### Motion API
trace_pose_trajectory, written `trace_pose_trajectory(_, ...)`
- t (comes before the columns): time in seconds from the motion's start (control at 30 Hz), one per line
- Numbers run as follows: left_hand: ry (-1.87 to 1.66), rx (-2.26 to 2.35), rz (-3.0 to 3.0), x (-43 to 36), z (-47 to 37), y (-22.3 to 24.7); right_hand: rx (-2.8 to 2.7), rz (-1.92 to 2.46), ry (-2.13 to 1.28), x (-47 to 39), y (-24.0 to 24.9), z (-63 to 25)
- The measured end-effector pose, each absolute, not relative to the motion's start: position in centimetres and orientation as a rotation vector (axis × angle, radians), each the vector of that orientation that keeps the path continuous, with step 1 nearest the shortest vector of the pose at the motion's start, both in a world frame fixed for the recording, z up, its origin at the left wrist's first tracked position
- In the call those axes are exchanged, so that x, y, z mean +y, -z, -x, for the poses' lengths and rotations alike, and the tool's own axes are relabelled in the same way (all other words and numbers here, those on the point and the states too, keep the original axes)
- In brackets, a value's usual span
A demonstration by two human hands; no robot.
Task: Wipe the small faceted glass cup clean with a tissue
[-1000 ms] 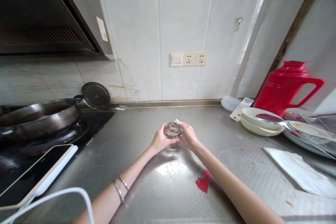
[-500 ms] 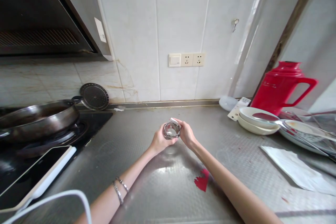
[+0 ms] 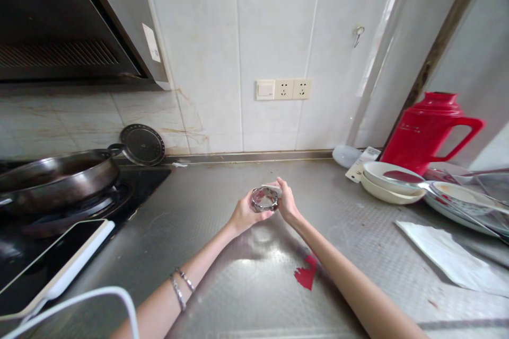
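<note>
A clear drinking glass (image 3: 264, 199) is held over the steel counter, its round mouth facing me. My left hand (image 3: 244, 214) wraps around its left side, the thumb along the near side. At the glass's right side is my right hand (image 3: 288, 205), fingers pressed together on a small white tissue (image 3: 272, 187) that lies against the far rim. Most of the tissue is hidden by the fingers. On the counter below and to the right of the glass lies a torn red scrap (image 3: 306, 274), close to my right forearm.
To the left, a steel pan (image 3: 59, 177) sits on the black stove, with a phone (image 3: 51, 267) and white cable in front. Stacked bowls (image 3: 392, 190), plates, a red thermos (image 3: 427, 135) and a white napkin (image 3: 453, 257) are on the right. The tiled wall bounds the back.
The glass has shifted slightly right and turned a little in my left hand. My right hand has moved a little right, its fingers now more upright at the rim.
</note>
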State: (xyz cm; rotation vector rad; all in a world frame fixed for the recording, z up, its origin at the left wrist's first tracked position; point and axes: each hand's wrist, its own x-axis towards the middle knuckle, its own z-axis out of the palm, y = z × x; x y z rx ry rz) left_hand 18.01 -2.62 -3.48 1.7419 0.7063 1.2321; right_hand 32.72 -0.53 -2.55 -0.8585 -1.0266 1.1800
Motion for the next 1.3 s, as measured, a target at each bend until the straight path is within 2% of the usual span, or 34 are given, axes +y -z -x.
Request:
trace_pose_trajectory(0.3, -1.296, 0.842, -1.739, -2.5, -18.0, 3.4, -0.988, 0.675, -1.421, -1.8, 1.8, -31.3)
trace_pose_trajectory(0.57, -1.458, 1.248, -1.697, -2.5, -18.1, 3.6, -0.867, 0.729, -1.319, -2.8, 3.5, -29.0)
trace_pose_trajectory(0.93, -1.139, 0.806, -1.656, -1.9, -18.0, 3.9, -0.884, 0.776, -1.416, -1.0, 2.2, -32.6)
trace_pose_trajectory(1.3, -1.251, 1.121, -1.763, -2.1, -17.8, 4.1, -0.886, 0.772, -1.361, -2.4, 3.3, -29.9)
